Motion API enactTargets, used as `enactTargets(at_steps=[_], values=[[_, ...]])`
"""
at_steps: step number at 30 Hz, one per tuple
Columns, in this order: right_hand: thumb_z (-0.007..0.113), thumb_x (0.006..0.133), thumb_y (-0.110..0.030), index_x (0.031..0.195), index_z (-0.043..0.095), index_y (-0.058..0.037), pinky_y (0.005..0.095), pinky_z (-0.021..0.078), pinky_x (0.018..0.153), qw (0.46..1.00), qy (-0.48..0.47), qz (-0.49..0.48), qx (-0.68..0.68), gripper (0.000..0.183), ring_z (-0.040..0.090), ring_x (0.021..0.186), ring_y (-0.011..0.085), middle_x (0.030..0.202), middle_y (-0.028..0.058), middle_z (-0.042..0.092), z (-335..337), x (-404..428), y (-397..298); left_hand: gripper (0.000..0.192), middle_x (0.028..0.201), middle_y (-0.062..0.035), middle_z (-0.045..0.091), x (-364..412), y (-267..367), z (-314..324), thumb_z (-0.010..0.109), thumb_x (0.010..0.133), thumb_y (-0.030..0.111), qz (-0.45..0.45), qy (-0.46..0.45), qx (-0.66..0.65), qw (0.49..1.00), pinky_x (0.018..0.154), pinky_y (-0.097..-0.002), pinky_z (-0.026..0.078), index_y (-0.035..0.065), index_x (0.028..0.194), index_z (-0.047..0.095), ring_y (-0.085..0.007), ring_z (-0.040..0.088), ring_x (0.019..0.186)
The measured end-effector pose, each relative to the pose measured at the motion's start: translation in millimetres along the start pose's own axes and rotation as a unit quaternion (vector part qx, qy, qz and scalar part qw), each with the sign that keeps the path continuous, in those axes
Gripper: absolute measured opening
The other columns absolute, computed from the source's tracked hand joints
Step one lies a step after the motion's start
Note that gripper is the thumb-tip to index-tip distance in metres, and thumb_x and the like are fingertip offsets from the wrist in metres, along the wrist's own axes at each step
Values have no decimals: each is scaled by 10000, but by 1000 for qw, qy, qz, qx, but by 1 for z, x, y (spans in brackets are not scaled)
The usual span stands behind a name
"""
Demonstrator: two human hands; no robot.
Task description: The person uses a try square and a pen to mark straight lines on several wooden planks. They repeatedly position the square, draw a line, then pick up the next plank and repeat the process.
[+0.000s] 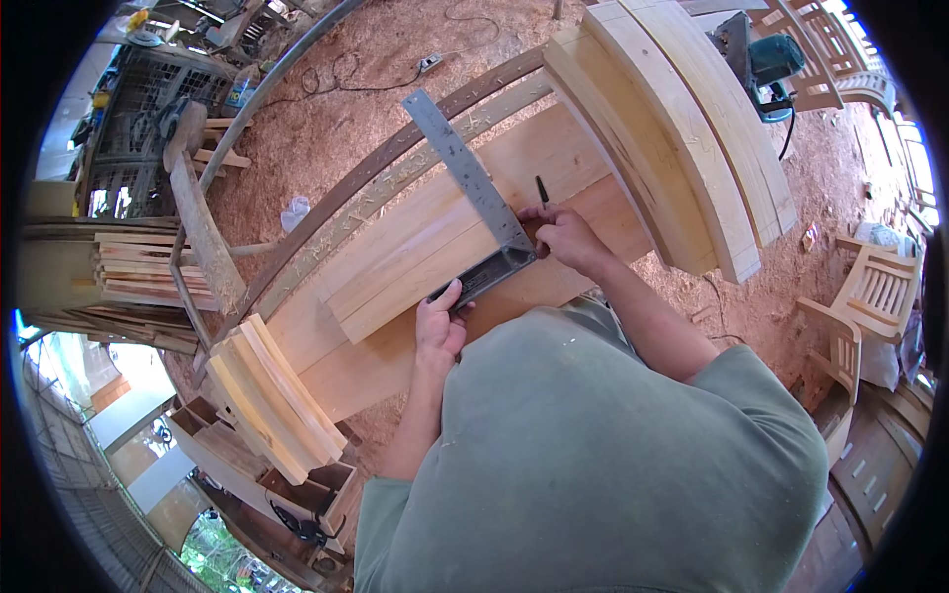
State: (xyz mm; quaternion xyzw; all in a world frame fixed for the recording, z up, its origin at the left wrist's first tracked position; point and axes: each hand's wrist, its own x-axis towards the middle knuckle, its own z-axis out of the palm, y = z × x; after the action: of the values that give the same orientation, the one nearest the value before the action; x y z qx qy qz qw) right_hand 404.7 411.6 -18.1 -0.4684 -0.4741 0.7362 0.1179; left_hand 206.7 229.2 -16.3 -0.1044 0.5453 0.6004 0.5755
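A try square lies across a light wooden board (415, 267), its speckled metal blade (467, 170) reaching over the board's far edge. The dark stock (482, 278) of the square sits along the near edge. My left hand (442, 319) grips the free end of that stock, thumb on top. At the corner where blade and stock meet is my right hand (567, 236), with a dark pen (542, 189) held upright between its fingers. The index finger points at the blade's edge; the pen's lower end is hidden by the hand. Wider planks (371, 378) lie under the board.
Thick wooden beams (667, 148) are stacked at the right, with a teal power tool (775, 59) beyond them. Shorter wooden strips (278, 400) lie at the left end. A metal pipe (259, 96) curves past the far left. A cord with an outlet (430, 62) crosses the shavings-covered floor.
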Motion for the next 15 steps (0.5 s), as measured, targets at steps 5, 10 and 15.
enactTargets(at_steps=[5,10,15], values=[[466,826,24,1245,643,12,269,511,658,991,118,-59,2,456,611,743,121,1138,97,672,-2,10,12,175,977,-45,711,1,-1,1,700,930,59,3,10,2,1000,598,-282,584,54,1102,671,-163,696,804],[453,828,21,1260,642,5,262,504,662,998,51,-26,15,472,600,747,106,1168,87,674,-5,9,10,182,977,-47,711,-1,1,0,697,929,55,1,-6,2,1000,598,-282,587,52,1109,668,-166,697,800],[446,848,2,1260,644,1,265,501,644,1000,-10,-22,15,457,589,740,101,1069,61,697,0,3,5,182,972,-48,712,-2,2,3,703,927,59,1,3,6,1000,598,-280,586,52,1105,668,-162,694,780]])
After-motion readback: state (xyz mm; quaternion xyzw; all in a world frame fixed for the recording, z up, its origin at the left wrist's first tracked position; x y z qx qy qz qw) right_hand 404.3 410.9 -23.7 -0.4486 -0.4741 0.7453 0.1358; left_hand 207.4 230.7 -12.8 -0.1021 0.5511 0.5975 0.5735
